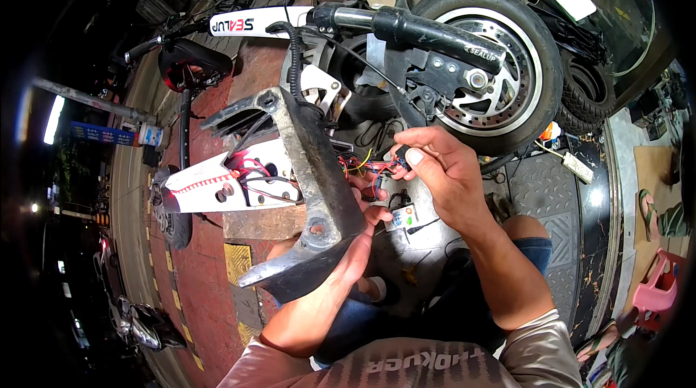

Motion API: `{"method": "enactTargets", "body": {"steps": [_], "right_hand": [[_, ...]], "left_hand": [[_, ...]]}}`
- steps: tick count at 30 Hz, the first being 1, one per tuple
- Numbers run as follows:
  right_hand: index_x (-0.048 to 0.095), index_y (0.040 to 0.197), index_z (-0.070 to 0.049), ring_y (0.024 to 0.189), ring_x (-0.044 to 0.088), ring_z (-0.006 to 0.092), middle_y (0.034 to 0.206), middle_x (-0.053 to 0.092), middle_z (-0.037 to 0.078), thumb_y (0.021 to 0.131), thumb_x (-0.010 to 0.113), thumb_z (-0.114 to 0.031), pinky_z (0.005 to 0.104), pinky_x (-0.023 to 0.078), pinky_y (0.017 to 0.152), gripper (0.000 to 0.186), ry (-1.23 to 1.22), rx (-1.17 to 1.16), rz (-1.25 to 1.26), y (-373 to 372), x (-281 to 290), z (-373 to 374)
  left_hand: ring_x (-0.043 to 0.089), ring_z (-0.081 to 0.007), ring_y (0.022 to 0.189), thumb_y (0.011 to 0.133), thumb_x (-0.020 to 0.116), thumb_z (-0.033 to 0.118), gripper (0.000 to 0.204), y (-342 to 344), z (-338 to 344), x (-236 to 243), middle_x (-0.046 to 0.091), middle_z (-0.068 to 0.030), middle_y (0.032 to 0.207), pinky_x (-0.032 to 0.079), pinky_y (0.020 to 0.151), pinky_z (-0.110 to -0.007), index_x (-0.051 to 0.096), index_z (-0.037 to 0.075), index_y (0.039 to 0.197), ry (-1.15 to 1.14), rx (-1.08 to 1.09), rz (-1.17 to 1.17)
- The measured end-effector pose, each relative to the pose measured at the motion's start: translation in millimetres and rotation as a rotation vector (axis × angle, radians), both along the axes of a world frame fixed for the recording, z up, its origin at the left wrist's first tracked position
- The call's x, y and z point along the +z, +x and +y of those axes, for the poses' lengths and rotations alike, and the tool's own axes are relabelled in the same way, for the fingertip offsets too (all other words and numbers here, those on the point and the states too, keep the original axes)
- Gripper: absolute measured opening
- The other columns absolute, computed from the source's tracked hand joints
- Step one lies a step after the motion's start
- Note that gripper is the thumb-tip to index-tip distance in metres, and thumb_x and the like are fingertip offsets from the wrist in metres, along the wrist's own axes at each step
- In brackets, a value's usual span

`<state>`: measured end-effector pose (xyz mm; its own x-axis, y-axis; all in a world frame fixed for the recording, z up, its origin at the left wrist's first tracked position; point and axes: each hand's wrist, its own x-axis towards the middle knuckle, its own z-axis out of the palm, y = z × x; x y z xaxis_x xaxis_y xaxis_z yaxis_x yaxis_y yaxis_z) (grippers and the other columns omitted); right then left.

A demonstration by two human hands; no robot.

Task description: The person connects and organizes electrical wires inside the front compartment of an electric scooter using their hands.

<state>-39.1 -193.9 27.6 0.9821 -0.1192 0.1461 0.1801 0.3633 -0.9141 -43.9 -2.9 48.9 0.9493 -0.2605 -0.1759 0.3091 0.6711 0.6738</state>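
My right hand (444, 174) pinches a small black connector (402, 159) between thumb and fingers. From it a bundle of thin red, yellow and dark wires (359, 164) runs left, behind a scuffed black plastic cover (319, 170). My left hand (357, 250) lies along the near right edge of this cover, its fingers curled around the wires; the cover partly hides its grip. Left of the cover sits a white scooter body part (210, 181) with red and black wires across it. The electric scooter lies on its side, its front wheel (500, 69) beyond my right hand.
A white fork tube (261, 22) and handlebar (145, 48) stretch to the far left. Spare tyres (589, 91) lie at the right. A small white box (401, 218) is on the ground between my knees. A pink stool (658, 283) and another person's sandalled feet are at the right edge.
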Motion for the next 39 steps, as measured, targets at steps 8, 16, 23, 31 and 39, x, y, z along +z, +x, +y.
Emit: {"method": "enactTargets", "body": {"steps": [8, 16, 23, 31, 39], "right_hand": [[0.066, 0.12, 0.003, 0.089, 0.066, 0.0105, 0.101, 0.069, 0.005, 0.1, 0.062, -0.001, 0.0278, 0.055, 0.081, 0.021, 0.02, -0.006, 0.048, 0.6, -2.7, 3.2], [0.067, 0.115, 0.0, 0.088, 0.064, 0.01, 0.1, 0.067, 0.005, 0.093, 0.066, 0.001, 0.0279, 0.053, 0.081, 0.022, -0.08, -0.079, -0.095, 2.6, -12.7, 7.7], [0.07, 0.111, -0.002, 0.092, 0.064, 0.0166, 0.108, 0.069, 0.009, 0.086, 0.071, 0.0, 0.0299, 0.051, 0.08, 0.026, -0.292, -0.278, -0.275, 5.0, -1.9, 3.5], [0.071, 0.11, -0.003, 0.09, 0.064, 0.0169, 0.108, 0.069, 0.01, 0.082, 0.072, 0.001, 0.0298, 0.051, 0.079, 0.028, -0.259, -0.284, -0.344, 5.6, -2.1, 2.7], [0.068, 0.107, -0.002, 0.091, 0.063, 0.0132, 0.103, 0.068, 0.007, 0.084, 0.07, 0.001, 0.0289, 0.05, 0.079, 0.023, -0.128, -0.053, -0.243, -2.9, -3.4, 4.9]], "left_hand": [[0.066, -0.0242, 0.101, 0.098, 0.074, 0.023, 0.016, 1.0, -1.4, 2.8, 0.067, -0.0022, 0.112, 0.052, 0.076, -0.039, 0.068, 0.015, 0.11, 0.028, -0.052, 0.042], [0.068, -0.0337, 0.097, 0.097, 0.064, 0.034, 0.042, 0.1, 11.0, -8.0, 0.067, -0.0177, 0.114, 0.057, 0.078, -0.051, 0.064, 0.002, 0.123, -0.104, 0.047, 0.103], [0.067, -0.0342, 0.098, 0.096, 0.064, 0.032, 0.041, -0.8, 12.8, 2.4, 0.067, -0.0182, 0.114, 0.057, 0.079, -0.052, 0.063, 0.002, 0.124, -0.021, 0.039, 0.075], [0.067, -0.0347, 0.099, 0.095, 0.065, 0.031, 0.041, 2.1, 1.7, 5.7, 0.067, -0.0187, 0.114, 0.057, 0.079, -0.053, 0.063, 0.001, 0.124, 0.105, -0.055, 0.025], [0.067, -0.0352, 0.1, 0.095, 0.065, 0.029, 0.041, 0.7, 1.0, 10.4, 0.068, -0.0193, 0.113, 0.057, 0.08, -0.053, 0.063, 0.001, 0.124, 0.091, -0.014, 0.03]]}}
